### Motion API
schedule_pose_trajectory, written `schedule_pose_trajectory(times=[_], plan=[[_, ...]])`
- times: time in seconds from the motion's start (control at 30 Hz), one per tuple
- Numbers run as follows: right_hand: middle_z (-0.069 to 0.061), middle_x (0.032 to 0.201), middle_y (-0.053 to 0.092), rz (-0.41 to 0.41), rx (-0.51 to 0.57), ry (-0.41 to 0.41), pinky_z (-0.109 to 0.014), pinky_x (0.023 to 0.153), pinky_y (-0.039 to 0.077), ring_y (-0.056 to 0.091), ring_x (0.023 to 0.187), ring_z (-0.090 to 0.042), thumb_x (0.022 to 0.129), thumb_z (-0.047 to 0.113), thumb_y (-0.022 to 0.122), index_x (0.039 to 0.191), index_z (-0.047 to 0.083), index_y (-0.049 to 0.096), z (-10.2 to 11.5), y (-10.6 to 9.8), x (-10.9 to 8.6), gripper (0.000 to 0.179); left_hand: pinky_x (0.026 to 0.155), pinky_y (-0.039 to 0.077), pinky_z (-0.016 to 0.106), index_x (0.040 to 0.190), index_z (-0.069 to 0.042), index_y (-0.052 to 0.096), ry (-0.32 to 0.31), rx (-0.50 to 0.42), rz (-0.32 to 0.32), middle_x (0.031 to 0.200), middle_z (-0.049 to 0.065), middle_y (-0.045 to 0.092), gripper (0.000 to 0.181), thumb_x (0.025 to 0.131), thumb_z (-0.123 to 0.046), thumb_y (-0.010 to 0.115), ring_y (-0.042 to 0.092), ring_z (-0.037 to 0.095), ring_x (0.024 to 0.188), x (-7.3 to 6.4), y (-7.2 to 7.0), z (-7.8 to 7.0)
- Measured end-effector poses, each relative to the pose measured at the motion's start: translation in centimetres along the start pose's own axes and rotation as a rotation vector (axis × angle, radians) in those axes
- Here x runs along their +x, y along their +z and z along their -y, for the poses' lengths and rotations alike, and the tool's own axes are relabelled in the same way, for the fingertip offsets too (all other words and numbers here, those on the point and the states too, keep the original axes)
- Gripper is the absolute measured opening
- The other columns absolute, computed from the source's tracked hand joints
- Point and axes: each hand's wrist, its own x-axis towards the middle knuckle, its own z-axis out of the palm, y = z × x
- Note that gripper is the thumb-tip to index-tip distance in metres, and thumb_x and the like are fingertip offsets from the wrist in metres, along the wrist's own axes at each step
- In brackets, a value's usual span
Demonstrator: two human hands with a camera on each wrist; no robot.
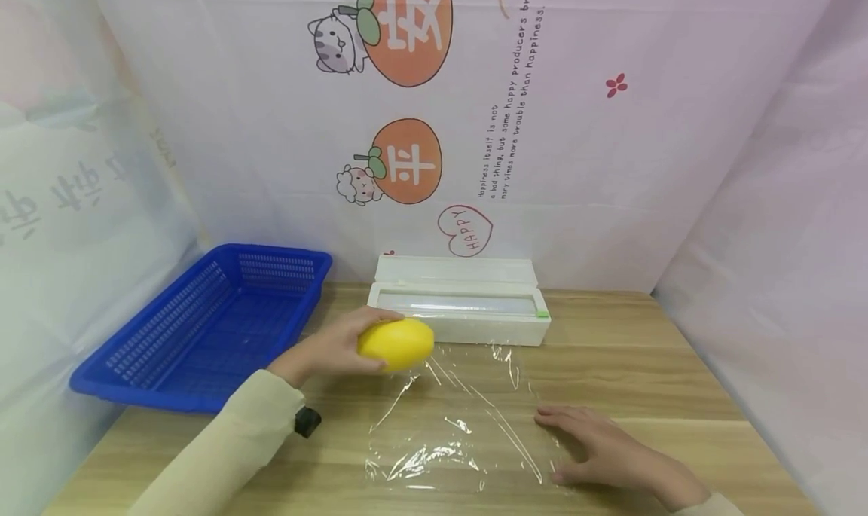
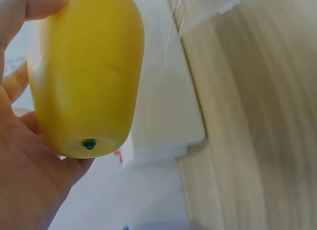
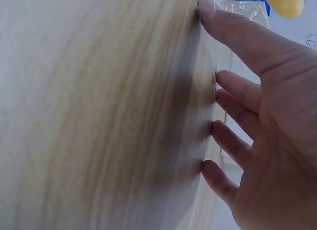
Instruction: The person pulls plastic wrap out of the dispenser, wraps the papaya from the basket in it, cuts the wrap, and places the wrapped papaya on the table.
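My left hand [image 1: 332, 346] grips a smooth yellow oval fruit [image 1: 398, 344], held over the back left part of a sheet of clear cling film [image 1: 454, 425]. In the left wrist view a small green stem nub shows at the end of the fruit [image 2: 89, 76]. The film lies creased and shiny on the table, in front of a white cling film box [image 1: 468, 330] whose lid stands up. My right hand [image 1: 603, 452] rests its fingertips on the table along the film's right edge, thumb [image 3: 237, 34] apart from the fingers.
A blue perforated basket [image 1: 285, 350] stands at the left on the wooden table [image 1: 644, 350]. Printed white cloth [image 1: 576, 162] hangs behind the table and on both sides. A green piece [image 1: 542, 314] sits at the right end of the box.
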Motion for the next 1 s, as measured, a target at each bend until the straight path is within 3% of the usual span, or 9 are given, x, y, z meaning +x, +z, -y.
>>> schedule_pose_trajectory(times=[0.23,0.43,0.83,1.0], plan=[[-0.002,0.145,0.053,-0.001,-0.001,-0.001,-0.065,0.099,0.041,0.050,0.128,-0.035,0.081,0.063,0.072,0.140,0.017,0.057,0.1,0.0,0.0,0.077,0.093,0.047,0.046,0.143,-0.023,0.053,0.021,-0.072,0.095,0.136,-0.001,0.055,0.072,0.078,-0.025,0.082,0.053,0.019,0.114,0.7,2.9,-1.7],[-0.003,0.146,0.053,0.009,0.008,0.006,-0.065,0.100,0.040,0.050,0.128,-0.036,0.081,0.063,0.072,0.140,0.017,0.057,0.1,-0.1,0.1,0.077,0.097,0.046,0.044,0.144,-0.027,0.051,0.037,-0.054,0.168,0.140,-0.006,0.051,0.074,0.078,-0.030,0.081,0.050,0.015,0.120,1.0,5.5,-2.7],[-0.004,0.146,0.052,0.011,0.006,0.004,-0.065,0.100,0.039,0.049,0.128,-0.035,0.080,0.065,0.071,0.140,0.018,0.057,-0.1,-0.1,0.1,0.078,0.102,0.043,0.042,0.146,-0.030,0.049,0.148,-0.032,0.225,0.146,-0.010,0.048,0.074,0.080,-0.039,0.080,0.045,0.014,0.130,1.5,9.6,-4.1],[-0.004,0.146,0.053,0.011,0.014,0.005,-0.065,0.100,0.039,0.050,0.128,-0.036,0.080,0.065,0.071,0.140,0.018,0.057,-0.2,0.0,0.1,0.078,0.100,0.044,0.038,0.147,-0.033,0.047,0.137,-0.057,0.242,0.147,-0.012,0.045,0.074,0.081,-0.041,0.079,0.045,0.012,0.130,1.5,10.8,-4.4]])
